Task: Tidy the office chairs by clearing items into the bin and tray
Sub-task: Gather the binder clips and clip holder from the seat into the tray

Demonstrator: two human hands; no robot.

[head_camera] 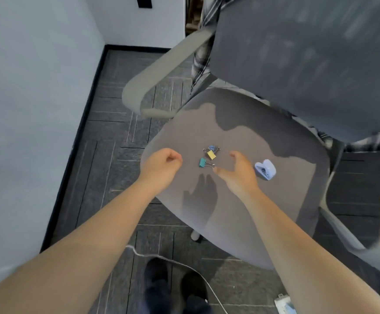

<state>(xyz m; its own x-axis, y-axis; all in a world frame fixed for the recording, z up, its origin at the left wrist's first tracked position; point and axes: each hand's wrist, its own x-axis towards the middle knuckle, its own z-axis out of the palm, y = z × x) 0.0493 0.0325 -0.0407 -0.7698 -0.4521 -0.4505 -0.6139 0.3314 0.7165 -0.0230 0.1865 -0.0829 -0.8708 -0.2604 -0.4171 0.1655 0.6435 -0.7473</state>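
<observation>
A grey office chair seat (241, 200) fills the middle of the view, with both bare forearms reaching over it; the left hand (161, 165) hovers above the seat's left edge, its fingers (173, 157) curled together into a loose fist, and whether anything is inside I cannot tell; the right hand (237, 172) is spread, thumb and fingers apart, empty, just right of the clips. A teal binder clip (203, 162) lies on the seat close to the right thumb tip; a yellow binder clip (211, 154) and a blue one (212, 148) lie touching just beyond it. A pale blue case (265, 169) (lid open, dark contents) rests on the seat right of the right hand. A white cable (175, 264) trails on the floor beside dark shoes (175, 284).
</observation>
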